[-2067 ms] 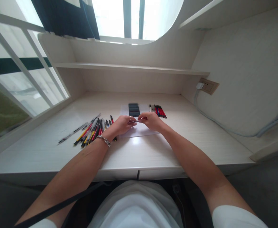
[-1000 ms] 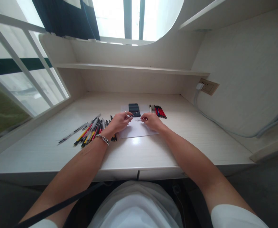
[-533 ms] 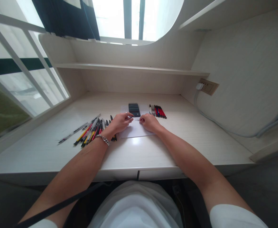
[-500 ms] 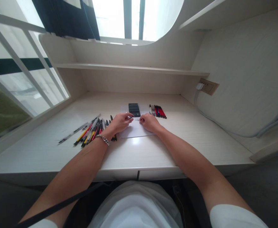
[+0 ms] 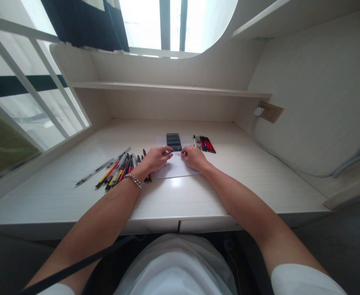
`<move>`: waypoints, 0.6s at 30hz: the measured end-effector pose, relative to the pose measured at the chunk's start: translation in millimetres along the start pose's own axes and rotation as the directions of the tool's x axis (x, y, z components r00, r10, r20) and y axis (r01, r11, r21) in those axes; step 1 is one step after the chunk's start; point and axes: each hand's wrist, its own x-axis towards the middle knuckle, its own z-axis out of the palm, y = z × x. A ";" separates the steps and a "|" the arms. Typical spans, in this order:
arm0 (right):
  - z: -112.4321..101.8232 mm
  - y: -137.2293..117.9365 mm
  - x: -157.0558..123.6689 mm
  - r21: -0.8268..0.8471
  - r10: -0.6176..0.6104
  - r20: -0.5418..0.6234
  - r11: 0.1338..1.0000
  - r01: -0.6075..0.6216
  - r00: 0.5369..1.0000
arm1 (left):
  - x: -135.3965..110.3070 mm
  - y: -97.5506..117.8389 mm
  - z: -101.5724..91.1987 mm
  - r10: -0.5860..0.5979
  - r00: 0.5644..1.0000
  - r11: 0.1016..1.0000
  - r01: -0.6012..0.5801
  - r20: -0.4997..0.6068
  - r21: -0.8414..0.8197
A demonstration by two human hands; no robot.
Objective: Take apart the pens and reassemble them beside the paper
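Observation:
My left hand (image 5: 157, 158) pinches a thin dark pen part (image 5: 176, 150), which points right toward my other hand. My right hand (image 5: 194, 158) has its fingertips pressed together close to the tip of that part; whatever lies between them is too small to make out. Both hands are over a white sheet of paper (image 5: 180, 169). Just beyond them lies a dark rectangular case (image 5: 173, 141) with ridges across it. Beside my left wrist spreads a heap of pens (image 5: 118, 170), partly covered by the hand and forearm.
A neat row of pens (image 5: 207, 144), mostly red and black, lies right of the paper. Thin clear pen pieces (image 5: 100, 167) lie at the left. A shelf (image 5: 174, 87) spans the back, and a cable (image 5: 278, 155) runs down the right wall from a socket (image 5: 270, 112).
The thin dark part in my left hand has tilted slightly, its tip now nearer my right fingertips. Otherwise the hands and the pens are where they were.

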 end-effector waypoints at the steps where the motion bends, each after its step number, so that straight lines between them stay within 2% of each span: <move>1: 0.1 0.5 0.5 0.001 0.004 0.006 1.000 -0.004 1.000 | -0.1 0.4 -0.1 0.001 1.000 1.000 -0.001 0.000 0.003; 8: 2.6 2.0 2.7 -0.025 -0.002 0.049 1.000 0.003 0.999 | -1.7 5.5 -2.2 -0.012 1.000 1.000 0.011 0.006 0.027; 12: 4.8 4.6 -0.9 -0.052 -0.068 0.045 0.996 0.070 0.997 | -2.3 5.6 -4.1 -0.023 1.000 0.998 0.023 0.009 0.059; 18: -0.4 -2.9 -8.9 0.039 -0.158 0.038 0.987 0.156 0.987 | 0.8 -3.2 -6.3 -0.046 0.999 0.992 0.049 -0.028 0.114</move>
